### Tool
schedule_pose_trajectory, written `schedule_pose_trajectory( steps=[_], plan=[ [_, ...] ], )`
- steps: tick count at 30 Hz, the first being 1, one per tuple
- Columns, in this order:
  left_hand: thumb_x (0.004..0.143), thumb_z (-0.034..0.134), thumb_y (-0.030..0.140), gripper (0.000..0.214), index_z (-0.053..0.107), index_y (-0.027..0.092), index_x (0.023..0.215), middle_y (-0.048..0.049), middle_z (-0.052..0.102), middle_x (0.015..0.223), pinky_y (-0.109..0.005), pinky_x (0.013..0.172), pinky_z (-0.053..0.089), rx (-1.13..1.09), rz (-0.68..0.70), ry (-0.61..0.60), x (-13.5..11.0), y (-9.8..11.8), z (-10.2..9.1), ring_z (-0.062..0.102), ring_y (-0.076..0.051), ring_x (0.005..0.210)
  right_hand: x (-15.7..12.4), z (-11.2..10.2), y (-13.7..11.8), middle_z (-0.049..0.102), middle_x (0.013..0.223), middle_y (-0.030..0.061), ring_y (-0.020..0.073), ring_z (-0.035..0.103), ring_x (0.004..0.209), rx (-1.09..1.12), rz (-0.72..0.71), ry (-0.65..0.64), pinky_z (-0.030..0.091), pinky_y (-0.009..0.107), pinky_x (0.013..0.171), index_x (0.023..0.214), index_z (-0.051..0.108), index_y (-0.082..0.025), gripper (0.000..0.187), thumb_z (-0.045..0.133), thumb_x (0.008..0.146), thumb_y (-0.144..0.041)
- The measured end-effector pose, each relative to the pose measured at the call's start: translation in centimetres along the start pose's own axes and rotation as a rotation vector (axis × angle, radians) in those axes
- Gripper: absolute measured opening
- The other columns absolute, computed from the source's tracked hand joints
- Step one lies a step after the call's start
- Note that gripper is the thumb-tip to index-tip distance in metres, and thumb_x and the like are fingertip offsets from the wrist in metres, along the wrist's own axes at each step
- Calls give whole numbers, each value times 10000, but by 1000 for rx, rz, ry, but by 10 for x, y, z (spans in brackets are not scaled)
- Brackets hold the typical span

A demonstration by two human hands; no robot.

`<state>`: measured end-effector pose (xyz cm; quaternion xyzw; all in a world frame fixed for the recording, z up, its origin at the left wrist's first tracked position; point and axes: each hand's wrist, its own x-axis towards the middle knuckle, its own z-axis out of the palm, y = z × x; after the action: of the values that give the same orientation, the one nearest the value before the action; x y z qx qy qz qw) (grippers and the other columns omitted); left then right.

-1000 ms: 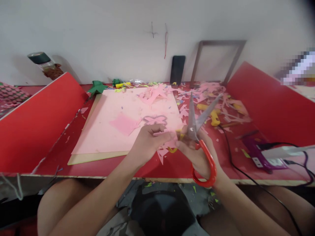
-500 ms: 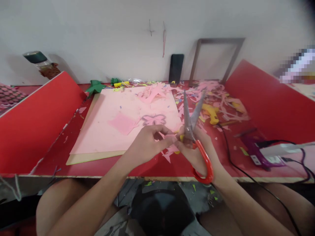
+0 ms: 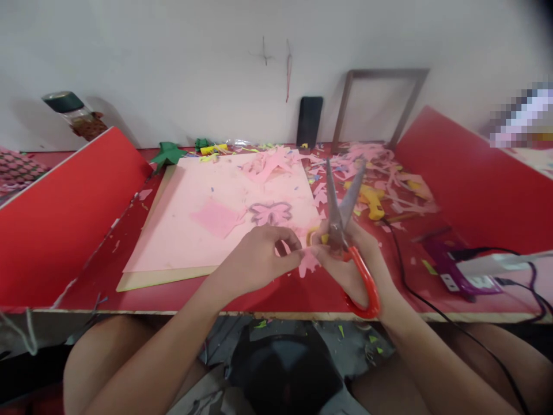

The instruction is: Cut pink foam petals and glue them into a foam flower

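My right hand (image 3: 345, 259) is closed around red-handled scissors (image 3: 362, 282), whose parted blades point up and away from me. A small pink paper cutout (image 3: 308, 263) hangs between my two hands over the table's front part. The thumb and forefinger of my left hand (image 3: 268, 251) pinch together at its left edge; my right fingertips are at its other side. A bit of yellow (image 3: 317, 235) shows beside my right fingers, its kind unclear. Just beyond my left hand, a pink butterfly shape with a dark outline (image 3: 271, 213) lies on pale pink sheets (image 3: 173, 230), beside a pink paper square (image 3: 216, 218).
Pink paper scraps (image 3: 367, 153) pile up at the back right around a yellow glue gun (image 3: 370, 199) with a black cord. A purple power strip (image 3: 458, 271) lies right. Red side panels (image 3: 73, 213) flank the table. A phone-like black slab (image 3: 310, 121) leans on the wall.
My right hand and the scissors have moved slightly right, and my left hand a little left and down. The pink cutout between them has turned and now hangs lower from my fingertips.
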<state>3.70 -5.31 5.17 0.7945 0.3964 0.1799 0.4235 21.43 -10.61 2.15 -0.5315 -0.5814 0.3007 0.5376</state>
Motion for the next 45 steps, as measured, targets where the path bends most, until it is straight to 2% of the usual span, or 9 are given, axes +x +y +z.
schedule_pose_trajectory(
  steps=[3,5,10,14,17,20,26,40,45],
  plan=[
    [864,637,264,122,694,219,765,30,675,745,-259,625,402,-35,22,-15,0,-1,3,592,-136,689,3,-2,0,590,651,-42,114,567,539,-22,-15,30,466,223,505,841,560,-227,120,615,743,-185],
    [860,645,269,131,685,213,748,25,646,726,-260,639,398,-105,17,49,4,-4,5,574,-135,689,4,-9,-2,604,683,-27,120,571,570,-83,-27,93,470,235,527,840,569,-223,90,631,777,-205],
    [792,745,357,226,633,193,682,21,548,689,-251,667,422,-679,-118,316,15,-12,11,512,-119,652,-7,-33,-6,614,757,-9,135,540,601,-42,-22,225,443,279,553,936,589,-227,127,666,890,-316],
    [743,796,360,258,620,186,666,29,532,638,-239,661,437,-977,-213,355,15,-8,19,508,-108,615,-15,-25,-1,668,816,-4,147,596,680,-10,17,188,486,291,628,947,601,-236,198,754,841,-302],
    [750,795,333,212,668,181,675,22,569,658,-227,660,436,-946,-166,309,10,-1,28,516,-101,630,-12,-12,0,684,851,-14,139,623,704,128,23,211,514,275,636,972,601,-247,286,808,778,-280],
    [753,787,284,138,713,183,695,16,615,680,-225,660,428,-830,-109,280,7,4,35,524,-99,642,-4,-5,-5,626,741,-42,123,598,616,222,63,221,500,248,537,913,594,-241,283,814,741,-288],
    [766,763,286,143,689,184,699,19,605,645,-247,619,383,-679,-73,260,6,1,41,502,-113,630,-1,0,-15,592,698,-55,117,603,600,150,50,227,526,248,556,849,558,-233,253,771,714,-209],
    [811,695,292,102,739,214,764,-20,726,816,-280,690,448,-213,-12,169,1,10,17,622,-178,737,-2,-12,-9,563,666,-54,104,534,555,-15,15,83,459,226,507,867,582,-231,224,771,748,-223],
    [820,704,310,169,704,204,688,-1,662,698,-274,676,431,-362,-55,234,3,3,15,580,-156,681,-3,-17,-7,576,700,-29,115,533,582,49,25,113,464,243,535,864,598,-219,184,742,837,-330]
  ],
)
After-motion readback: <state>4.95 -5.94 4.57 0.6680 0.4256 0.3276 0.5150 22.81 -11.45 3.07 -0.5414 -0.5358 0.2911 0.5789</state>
